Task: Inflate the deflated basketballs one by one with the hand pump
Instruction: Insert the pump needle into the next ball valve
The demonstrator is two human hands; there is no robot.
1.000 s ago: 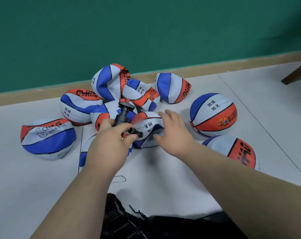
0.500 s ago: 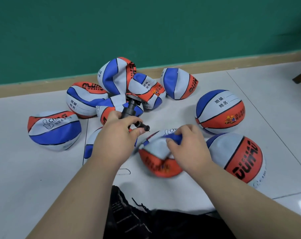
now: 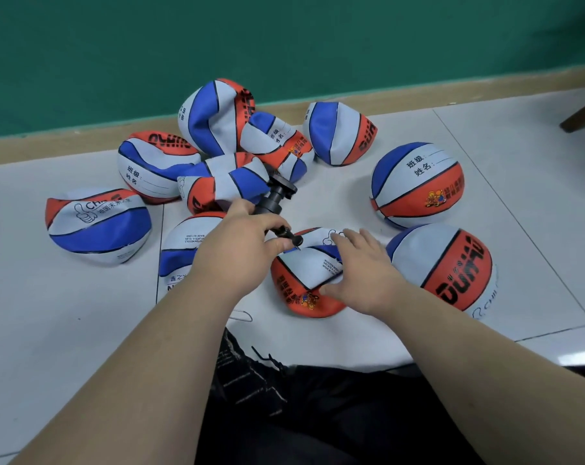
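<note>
Left hand [image 3: 237, 253] clenches the black plastic pump [image 3: 275, 200]; right hand [image 3: 363, 275] lies spread on a crumpled, glossy basketball [image 3: 296, 298]

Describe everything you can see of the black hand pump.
The hand pump is small, black and looks like plastic. A T-shaped handle caps its far end, above a round barrel. It is tilted, handle away from the person. The left hand grips the barrel and hides most of it. A thin nozzle with a needle sticks out by the thumb, its tip at the white panel of a deflated basketball; whether it touches is unclear.
</note>
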